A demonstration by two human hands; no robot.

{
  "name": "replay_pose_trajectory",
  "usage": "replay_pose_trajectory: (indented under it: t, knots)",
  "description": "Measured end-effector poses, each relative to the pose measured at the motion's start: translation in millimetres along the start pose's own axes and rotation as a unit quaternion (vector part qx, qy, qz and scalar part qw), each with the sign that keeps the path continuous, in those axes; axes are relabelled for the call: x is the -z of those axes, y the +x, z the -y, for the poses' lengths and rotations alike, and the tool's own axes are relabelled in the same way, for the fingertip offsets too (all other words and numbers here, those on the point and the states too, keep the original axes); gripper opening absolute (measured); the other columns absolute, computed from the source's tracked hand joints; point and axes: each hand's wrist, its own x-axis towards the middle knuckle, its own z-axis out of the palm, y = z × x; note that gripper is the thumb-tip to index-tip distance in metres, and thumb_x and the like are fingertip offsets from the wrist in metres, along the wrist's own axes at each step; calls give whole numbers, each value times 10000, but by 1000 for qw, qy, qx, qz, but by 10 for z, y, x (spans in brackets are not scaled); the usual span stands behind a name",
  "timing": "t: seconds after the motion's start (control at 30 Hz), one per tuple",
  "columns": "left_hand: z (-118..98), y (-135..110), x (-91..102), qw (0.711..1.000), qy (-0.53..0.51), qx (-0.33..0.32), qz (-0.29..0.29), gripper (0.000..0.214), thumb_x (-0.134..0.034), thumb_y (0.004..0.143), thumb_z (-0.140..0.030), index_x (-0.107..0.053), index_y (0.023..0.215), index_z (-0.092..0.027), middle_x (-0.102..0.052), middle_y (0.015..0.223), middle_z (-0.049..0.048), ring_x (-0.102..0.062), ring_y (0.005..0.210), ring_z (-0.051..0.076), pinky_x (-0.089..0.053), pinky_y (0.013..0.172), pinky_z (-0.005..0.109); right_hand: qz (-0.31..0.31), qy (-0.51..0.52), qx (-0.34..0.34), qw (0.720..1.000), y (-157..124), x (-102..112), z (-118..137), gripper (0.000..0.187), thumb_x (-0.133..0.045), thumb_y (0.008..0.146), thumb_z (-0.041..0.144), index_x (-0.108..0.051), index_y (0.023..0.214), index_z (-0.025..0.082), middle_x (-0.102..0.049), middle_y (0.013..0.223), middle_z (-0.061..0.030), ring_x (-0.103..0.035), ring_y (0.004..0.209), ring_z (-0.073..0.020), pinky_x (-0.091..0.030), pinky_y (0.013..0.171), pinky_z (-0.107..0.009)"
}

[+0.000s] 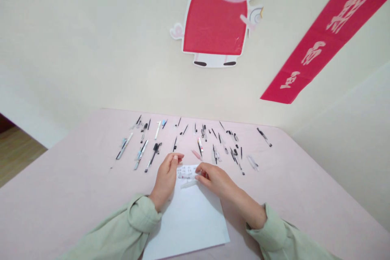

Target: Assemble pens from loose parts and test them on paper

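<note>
My left hand (166, 174) rests at the upper left edge of a white sheet of paper (189, 219). Its fingers are pressed together with the thumb against them; anything inside is hidden. Across from it, my right hand (216, 178) has curled fingers, with thumb and fingertips closed at the right end of a clear pen barrel (186, 176). That barrel lies over the written top part of the paper. Just below it is a second translucent tube (189, 185). A pink pen part (196, 154) lies just beyond the paper, between my hands.
Many pens and loose pen parts spread over the far half of the pink table (91, 178). Whole-looking pens include a black one (152, 157) on the left and another (264, 137) at far right. A wall with a red banner (317, 53) and cartoon cutout (216, 20) stands behind.
</note>
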Motion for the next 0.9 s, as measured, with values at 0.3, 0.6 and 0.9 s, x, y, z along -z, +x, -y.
replay_pose_trajectory:
  t: [0.3, 0.6, 0.9]
  knots:
    - [-62, 98, 55, 980, -164, 102, -52, 433, -580, 776, -563, -644, 770, -134, -666, 801, 73, -614, 759, 182, -498, 751, 339, -50, 67, -15, 996, -45, 21, -104, 105, -492, 873, 219, -577, 816, 197, -591, 705, 12, -543, 662, -141, -361, 623, -231]
    - [-81, -18, 15, 997, -11, 4, 75, 484, -479, 846, -594, -631, 657, -175, -627, 647, 34, -575, 648, 179, -457, 653, 300, -125, 5, -26, 992, 87, 245, -304, 99, -498, 849, 195, -586, 801, 198, -625, 735, 7, -561, 662, -134, -358, 607, -225]
    - [25, 43, 5, 996, 0, 18, 86, 492, -462, 848, -598, -625, 656, -175, -619, 626, 39, -569, 638, 189, -449, 653, 310, -183, -167, -158, 956, 879, 791, -710, 154, -505, 835, 186, -658, 822, 194, -688, 928, -53, -603, 843, -163, -379, 676, -234]
